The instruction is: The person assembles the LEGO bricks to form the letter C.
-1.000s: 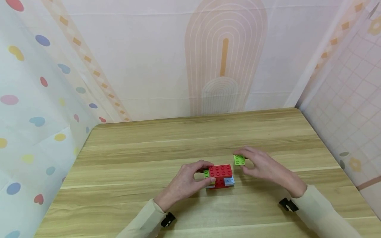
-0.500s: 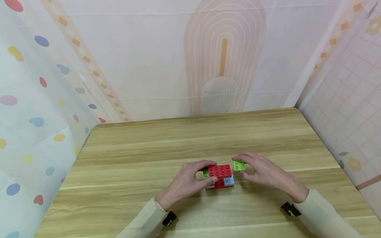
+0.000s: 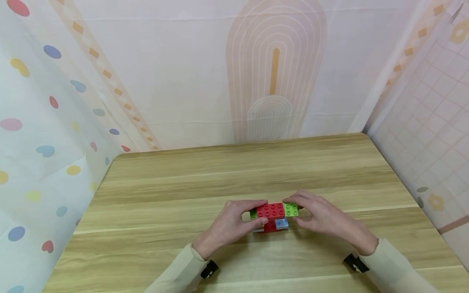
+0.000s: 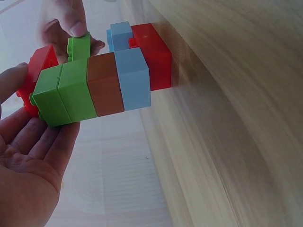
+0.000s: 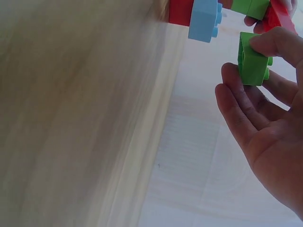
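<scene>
My left hand (image 3: 232,219) holds the upper part of a toy brick build, its thumb and fingers on either side of the top red brick (image 3: 270,211). In the left wrist view, one end of the build stacks a lower red brick (image 4: 154,56), a light blue brick (image 4: 133,78), a brown brick (image 4: 105,84) and two green bricks. Another light blue brick (image 5: 203,20) sits at the other end of the lower red one. My right hand (image 3: 322,213) pinches a loose-edged green brick (image 5: 254,64), studs up, right beside the top red brick and above the light blue one.
The build stands on a wood-grain table (image 3: 183,175). Patterned fabric walls (image 3: 183,81) rise behind the table and along both sides. Black straps (image 3: 355,263) hang by the sleeves at both wrists.
My right hand has brought the green brick toward me and then left, up against the end of the top red brick. The left hand and the build stay almost still.
</scene>
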### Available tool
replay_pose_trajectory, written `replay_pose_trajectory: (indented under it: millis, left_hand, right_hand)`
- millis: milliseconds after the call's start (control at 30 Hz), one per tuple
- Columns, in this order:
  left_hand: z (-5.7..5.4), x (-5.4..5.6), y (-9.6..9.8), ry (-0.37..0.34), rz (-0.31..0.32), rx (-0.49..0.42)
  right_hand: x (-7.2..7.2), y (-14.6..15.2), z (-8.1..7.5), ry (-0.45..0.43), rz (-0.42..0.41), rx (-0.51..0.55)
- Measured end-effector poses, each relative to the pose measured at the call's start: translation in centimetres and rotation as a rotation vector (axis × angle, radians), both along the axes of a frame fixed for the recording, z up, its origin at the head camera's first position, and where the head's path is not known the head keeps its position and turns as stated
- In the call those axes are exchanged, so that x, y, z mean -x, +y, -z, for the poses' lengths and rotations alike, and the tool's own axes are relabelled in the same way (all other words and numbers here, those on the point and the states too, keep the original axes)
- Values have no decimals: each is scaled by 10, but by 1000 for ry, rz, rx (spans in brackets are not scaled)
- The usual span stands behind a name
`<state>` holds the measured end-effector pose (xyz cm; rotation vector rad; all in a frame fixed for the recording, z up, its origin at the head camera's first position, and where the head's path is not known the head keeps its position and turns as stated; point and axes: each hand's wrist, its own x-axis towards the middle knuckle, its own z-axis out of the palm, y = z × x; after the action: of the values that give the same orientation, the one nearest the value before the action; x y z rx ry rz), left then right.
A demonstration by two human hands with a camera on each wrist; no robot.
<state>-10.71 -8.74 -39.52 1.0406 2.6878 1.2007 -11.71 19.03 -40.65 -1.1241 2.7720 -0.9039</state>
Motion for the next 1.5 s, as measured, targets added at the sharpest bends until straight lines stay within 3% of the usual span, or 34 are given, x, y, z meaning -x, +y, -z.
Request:
replay_pose_trajectory:
  millis: [533,767,1100,1333,1500]
  left_hand:
    - [2,1,0,34,10,-14]
    - [3,1,0,27,16,-21]
    - [2,0,-1,29,19,-17]
    - [2,0,-1,22,27,-17]
    - [1,1,-1,15,24,-5]
  right_hand:
    - [-5,-10,8,-20,-1,93]
    - [-6,-13,13,-24,-42,130]
    - [-7,-17,13,-108,-43,195]
    - [-8,-18,9,-248,9,237]
    - [-7,-19,7,-292,19,251]
